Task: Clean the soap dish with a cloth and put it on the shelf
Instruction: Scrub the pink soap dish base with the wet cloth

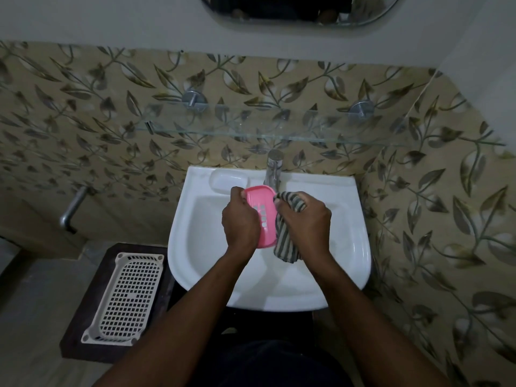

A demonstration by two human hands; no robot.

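Over the white sink my left hand grips a pink soap dish by its left edge, slotted face turned up and to the right. My right hand is closed around a striped grey-and-cream cloth, which touches the dish's right edge and hangs down below it. A glass shelf is fixed to the tiled wall above the tap, with nothing on it.
A chrome tap stands at the back of the sink, just beyond the dish. A white perforated basket lies on a dark stool to the left. A metal handle juts from the left wall. A mirror hangs above.
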